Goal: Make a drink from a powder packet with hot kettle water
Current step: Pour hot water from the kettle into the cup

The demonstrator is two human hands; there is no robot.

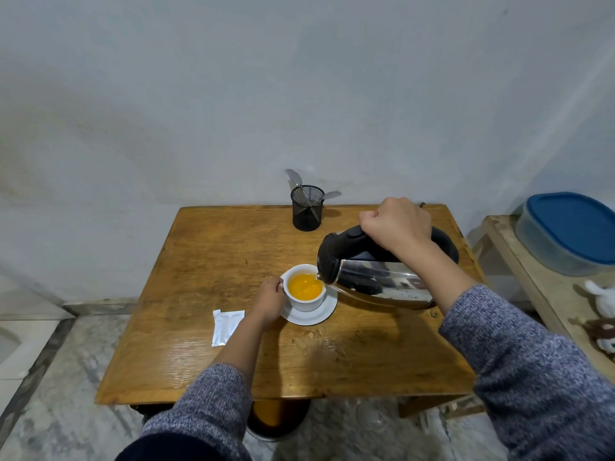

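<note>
Right hand (396, 226) gripping the tilted kettle (382, 281); left hand (270, 299) steadying the teacup (305, 291).
Kettle looks heavy, hot: hold only its black handle at 12 o'clock; cup fragile.

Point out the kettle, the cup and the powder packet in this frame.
kettle (382, 281): head view, on its shiny steel side.
cup (307, 304): head view, on its white outer wall.
powder packet (226, 326): head view, on the packet's middle.

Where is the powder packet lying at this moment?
The white powder packet lies flat on the wooden table, just left of the left hand and the saucer.
</note>
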